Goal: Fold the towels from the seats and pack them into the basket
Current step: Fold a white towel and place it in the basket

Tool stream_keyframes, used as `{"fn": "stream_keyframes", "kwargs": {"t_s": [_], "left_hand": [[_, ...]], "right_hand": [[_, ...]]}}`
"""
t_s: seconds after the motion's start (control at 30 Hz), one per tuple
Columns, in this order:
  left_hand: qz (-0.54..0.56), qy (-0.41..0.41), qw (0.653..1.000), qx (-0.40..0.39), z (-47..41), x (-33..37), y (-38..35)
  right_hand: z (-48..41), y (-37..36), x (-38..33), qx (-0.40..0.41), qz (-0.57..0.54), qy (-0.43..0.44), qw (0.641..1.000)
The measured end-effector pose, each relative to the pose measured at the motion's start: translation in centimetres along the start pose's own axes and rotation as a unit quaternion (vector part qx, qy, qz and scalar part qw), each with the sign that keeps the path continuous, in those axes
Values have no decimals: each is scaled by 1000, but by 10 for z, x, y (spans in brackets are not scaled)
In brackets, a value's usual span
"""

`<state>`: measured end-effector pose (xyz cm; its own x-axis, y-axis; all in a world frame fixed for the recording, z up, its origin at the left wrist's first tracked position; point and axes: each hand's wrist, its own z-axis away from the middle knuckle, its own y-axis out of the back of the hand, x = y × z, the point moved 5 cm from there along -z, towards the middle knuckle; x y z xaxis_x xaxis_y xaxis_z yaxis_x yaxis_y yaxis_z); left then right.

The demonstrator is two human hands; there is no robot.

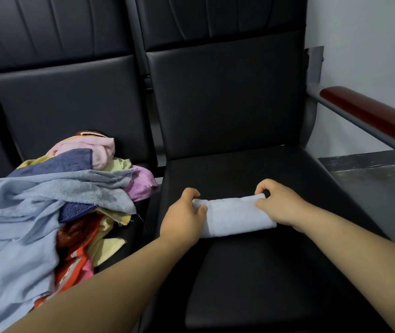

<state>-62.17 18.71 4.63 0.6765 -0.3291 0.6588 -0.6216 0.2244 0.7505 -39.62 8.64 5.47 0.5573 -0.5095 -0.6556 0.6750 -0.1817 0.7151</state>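
Note:
A pale blue towel point(233, 216) lies folded into a narrow band on the right black seat point(263, 272). My left hand point(183, 218) grips its left end, fingers curled over the far edge. At the towel's right end, my right hand point(279, 204) pinches the far corner between thumb and fingers. A loose pile of towels point(54, 203) in light blue, navy, pink, yellow, purple and orange covers the left seat. No basket is in view.
Black padded backrests point(227, 97) rise behind both seats. A reddish-brown armrest point(372, 116) on a grey metal bar runs along the right side. Beyond it are a white wall and dark floor point(379, 186).

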Motion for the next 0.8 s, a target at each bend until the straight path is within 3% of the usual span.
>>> {"fn": "stream_keyframes", "kwargs": {"t_s": [0.17,0.33,0.43,0.6,0.8], "left_hand": [[-45,-100,994,-21,-8,2,-3],[-18,-162,965,-204,-8,3,-7],[-58,-154,952,-258,-9,2,-6],[-51,-100,949,-296,-9,6,-3],[-43,-77,960,-265,-9,14,-8]], "right_hand": [[-12,2,-2,34,12,-28,999],[-19,2,-3,107,38,20,993],[-21,2,-5,50,16,44,998],[-11,12,-8,-84,-33,-32,995],[-5,6,-15,-145,-34,-92,985]]}}
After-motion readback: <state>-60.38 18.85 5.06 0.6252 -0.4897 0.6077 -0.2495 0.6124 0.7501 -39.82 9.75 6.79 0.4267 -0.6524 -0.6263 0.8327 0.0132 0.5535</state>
